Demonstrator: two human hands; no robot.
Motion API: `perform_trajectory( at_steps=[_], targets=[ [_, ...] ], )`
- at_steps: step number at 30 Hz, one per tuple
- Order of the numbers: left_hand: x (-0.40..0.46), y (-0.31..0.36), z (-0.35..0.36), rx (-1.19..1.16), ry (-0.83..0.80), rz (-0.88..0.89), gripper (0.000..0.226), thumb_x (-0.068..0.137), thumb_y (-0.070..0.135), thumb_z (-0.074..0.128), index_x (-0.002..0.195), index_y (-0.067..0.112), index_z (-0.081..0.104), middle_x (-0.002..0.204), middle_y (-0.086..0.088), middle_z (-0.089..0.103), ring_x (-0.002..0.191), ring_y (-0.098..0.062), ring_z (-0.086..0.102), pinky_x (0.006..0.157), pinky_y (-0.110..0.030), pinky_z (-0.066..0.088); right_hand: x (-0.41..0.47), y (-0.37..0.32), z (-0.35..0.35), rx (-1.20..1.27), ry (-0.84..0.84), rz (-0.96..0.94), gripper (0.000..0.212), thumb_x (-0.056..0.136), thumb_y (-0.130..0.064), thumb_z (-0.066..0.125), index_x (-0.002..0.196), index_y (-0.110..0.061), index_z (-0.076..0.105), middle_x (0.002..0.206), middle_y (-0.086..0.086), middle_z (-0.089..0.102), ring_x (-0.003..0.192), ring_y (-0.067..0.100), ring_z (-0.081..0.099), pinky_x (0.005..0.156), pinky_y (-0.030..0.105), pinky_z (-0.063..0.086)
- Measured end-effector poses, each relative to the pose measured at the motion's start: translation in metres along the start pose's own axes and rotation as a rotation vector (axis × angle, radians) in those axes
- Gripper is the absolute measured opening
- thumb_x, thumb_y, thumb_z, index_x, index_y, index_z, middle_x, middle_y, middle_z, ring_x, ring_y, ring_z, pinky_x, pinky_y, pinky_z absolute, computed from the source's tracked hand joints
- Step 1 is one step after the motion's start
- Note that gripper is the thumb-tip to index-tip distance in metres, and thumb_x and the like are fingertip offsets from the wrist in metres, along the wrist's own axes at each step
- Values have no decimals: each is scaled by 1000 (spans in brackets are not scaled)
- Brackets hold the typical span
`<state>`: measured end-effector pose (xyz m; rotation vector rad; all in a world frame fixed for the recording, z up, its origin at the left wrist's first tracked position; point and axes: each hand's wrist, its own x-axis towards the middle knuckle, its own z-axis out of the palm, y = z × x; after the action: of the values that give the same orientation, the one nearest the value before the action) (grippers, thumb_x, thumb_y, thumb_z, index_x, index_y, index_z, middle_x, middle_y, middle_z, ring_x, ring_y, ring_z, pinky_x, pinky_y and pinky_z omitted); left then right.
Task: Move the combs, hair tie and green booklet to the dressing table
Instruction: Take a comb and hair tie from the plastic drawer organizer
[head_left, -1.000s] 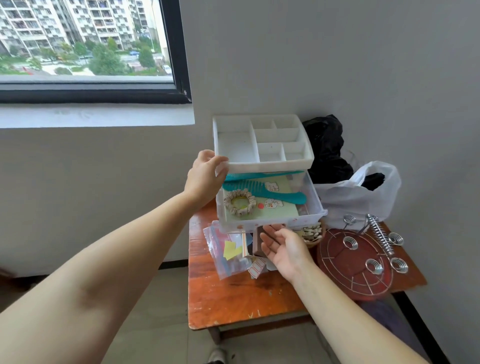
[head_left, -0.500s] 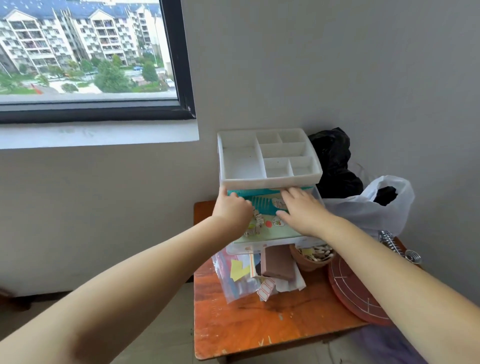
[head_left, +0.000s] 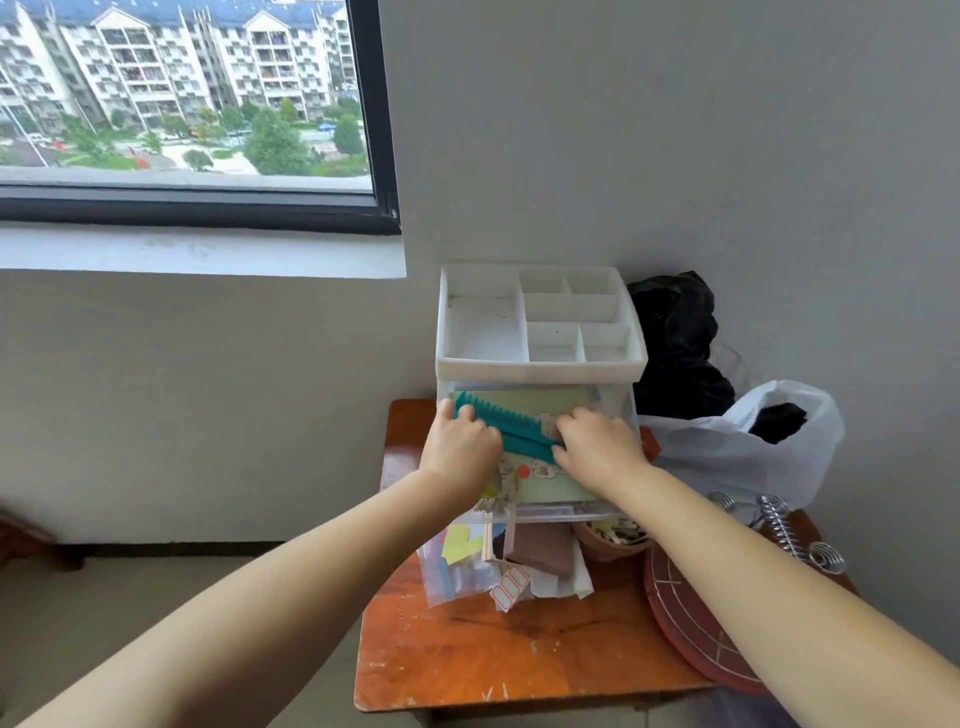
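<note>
1. Now both hands down in the pulled-out clear drawer (head_left: 545, 512) of a small white organizer (head_left: 540, 364) on an orange table (head_left: 493, 660).
2. Left hand (head_left: 460, 452) curled at the left end of the teal combs (head_left: 511, 428), fingers bent down over them, thumb at the drawer's left edge.
3. Right hand (head_left: 597, 449) curled at the right end of the combs, fingers tucked under or around them; can't tell how tight the pinch is.
4. Two teal combs, it seems, lying close side by side, slanting from upper left down to lower right between the hands.
5. Green booklet (head_left: 540, 483) flat in the drawer, under the combs and both hands, with little cartoon pictures on its cover.
6. Hair tie not to be seen; maybe hidden under a hand, can't tell.
7. White tray with five empty boxes on top of the organizer, right above the drawer.
8. Below the drawer front: a clear bag (head_left: 457, 569) with yellow paper, a brown block (head_left: 543, 551), and some white labels (head_left: 511, 592), all on the table.
9. Small brown bowl (head_left: 613, 540) with pale bits in it just right of those.
10. Round red rack (head_left: 691, 629) at the table's right edge, with shiny metal springs (head_left: 779, 527) on it.
11. White plastic bag (head_left: 727, 452) and a black bag (head_left: 675, 343) behind, by the wall.
12. Window (head_left: 182, 104) up on the left, with tall buildings and trees outside.
</note>
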<state>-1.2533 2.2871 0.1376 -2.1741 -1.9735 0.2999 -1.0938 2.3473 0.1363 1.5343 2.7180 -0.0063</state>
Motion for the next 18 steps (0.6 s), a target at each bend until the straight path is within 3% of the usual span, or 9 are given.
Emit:
perform_trajectory(
  at_steps=[10,14,18],
  targets=[
    [-16,18,7,14,40,3,24,88,9,44,109,4,54,107,-11,61,101,-30,47,91,-39,32,-8,-4,15,24,-1,-59,45,86,-41,52,121,-13,48,124,9,55,115,29,49,90,44,42],
    [-17,17,13,25,64,-19,24,89,12,45,110,5,55,107,-10,61,102,-29,48,87,-37,33,-11,-8,14,12,-22,-64,45,87,-36,53,123,-9,47,126,12,54,116,30,48,91,43,41],
    [-17,13,15,-14,113,-39,19,88,15,45,102,10,56,102,-7,64,96,-27,52,85,-36,34,-13,-3,11,173,-25,-48,29,88,-25,50,112,-8,49,115,15,61,99,33,58,77,40,48]
  ],
)
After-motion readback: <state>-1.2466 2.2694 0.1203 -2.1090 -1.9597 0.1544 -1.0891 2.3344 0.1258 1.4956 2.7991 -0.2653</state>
